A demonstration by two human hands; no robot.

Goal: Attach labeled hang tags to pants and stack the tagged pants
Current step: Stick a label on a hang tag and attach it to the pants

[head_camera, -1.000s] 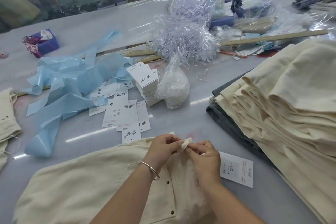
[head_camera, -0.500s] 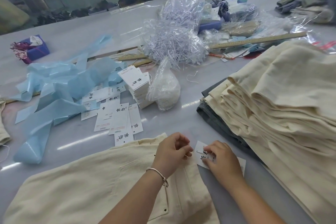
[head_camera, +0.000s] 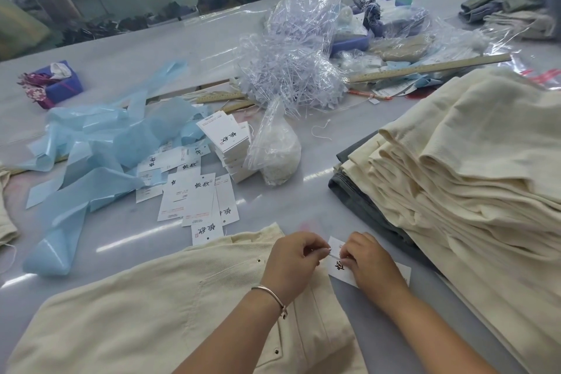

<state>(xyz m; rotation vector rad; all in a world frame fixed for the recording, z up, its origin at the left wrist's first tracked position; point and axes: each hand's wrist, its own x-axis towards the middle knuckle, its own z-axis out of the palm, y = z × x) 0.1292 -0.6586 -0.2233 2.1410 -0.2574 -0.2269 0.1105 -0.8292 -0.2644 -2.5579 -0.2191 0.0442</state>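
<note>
Your left hand (head_camera: 293,259) and right hand (head_camera: 368,258) are pinching a thin fastener over a hang tag (head_camera: 340,267) beside cream pants (head_camera: 182,307). You appear to be fastening it; stacking likely comes next.

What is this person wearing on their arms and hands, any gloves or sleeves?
No gloves and no sleeves show: both forearms are bare right down to the bottom of the picture. The left hand has a thin silver-coloured bangle round its wrist. The right hand and its wrist carry nothing that can be seen.
</note>
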